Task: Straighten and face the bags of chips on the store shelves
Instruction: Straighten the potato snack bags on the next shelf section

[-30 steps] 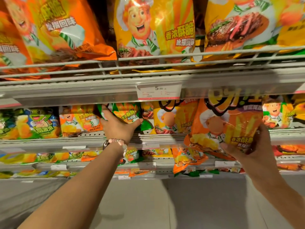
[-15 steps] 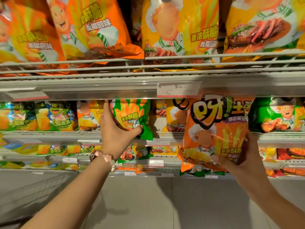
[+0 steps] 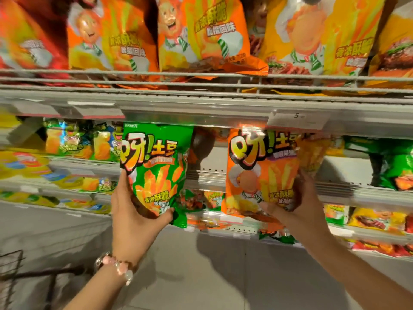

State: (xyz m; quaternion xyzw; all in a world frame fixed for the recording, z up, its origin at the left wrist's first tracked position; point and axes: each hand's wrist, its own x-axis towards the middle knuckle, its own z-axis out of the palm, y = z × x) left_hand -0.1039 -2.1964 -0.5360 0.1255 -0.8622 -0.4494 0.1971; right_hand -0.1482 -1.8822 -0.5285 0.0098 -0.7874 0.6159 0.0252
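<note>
My left hand (image 3: pixel 131 218) grips a green chip bag (image 3: pixel 156 166) by its lower left side, holding it upright in front of the middle shelf, label toward me. An orange chip bag (image 3: pixel 261 171) stands upright to its right, held from its lower right corner by my right hand (image 3: pixel 297 206). Both bags hang just below the upper shelf's front rail (image 3: pixel 201 106). Between them the middle shelf (image 3: pixel 210 177) shows a bare gap.
Large orange and yellow bags (image 3: pixel 201 36) fill the wire shelf above. Small green and yellow bags (image 3: pixel 73 139) line the middle shelf at left, a green bag (image 3: pixel 393 166) at right. Lower shelves hold more bags. A price tag (image 3: pixel 295 121) hangs above the orange bag. A dark basket (image 3: pixel 11 276) sits bottom left.
My left hand has pulled the green bag off the middle shelf and raised it upright. The right hand keeps the orange bag, now lifted higher. The view has moved closer and shifted.
</note>
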